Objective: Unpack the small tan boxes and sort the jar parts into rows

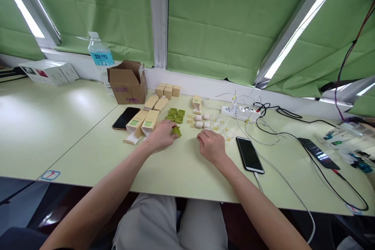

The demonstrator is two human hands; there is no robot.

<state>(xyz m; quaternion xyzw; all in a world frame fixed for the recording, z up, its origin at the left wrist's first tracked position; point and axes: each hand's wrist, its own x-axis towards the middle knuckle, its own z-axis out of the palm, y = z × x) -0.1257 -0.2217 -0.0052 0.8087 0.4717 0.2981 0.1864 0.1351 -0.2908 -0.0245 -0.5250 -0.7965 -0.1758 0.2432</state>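
Note:
My left hand (163, 135) is closed on a small green tray (177, 131), which is tilted near the table surface. Just beyond it, several green square trays (175, 115) stand grouped together. My right hand (211, 145) rests on the table with its fingers curled in; whether anything is in them is hidden. Beyond that hand lie several pale pink cylinders (199, 124), small yellowish pieces (190, 121) and clear cups (224, 125). Open cream boxes with green labels (150, 122) lie left of the green trays.
A brown carton (128, 84), a water bottle (101, 56) and a phone (125, 118) are at the left. Small closed boxes (168, 92) stand at the back. A power strip (241, 113), cables and another phone (250, 154) are at the right.

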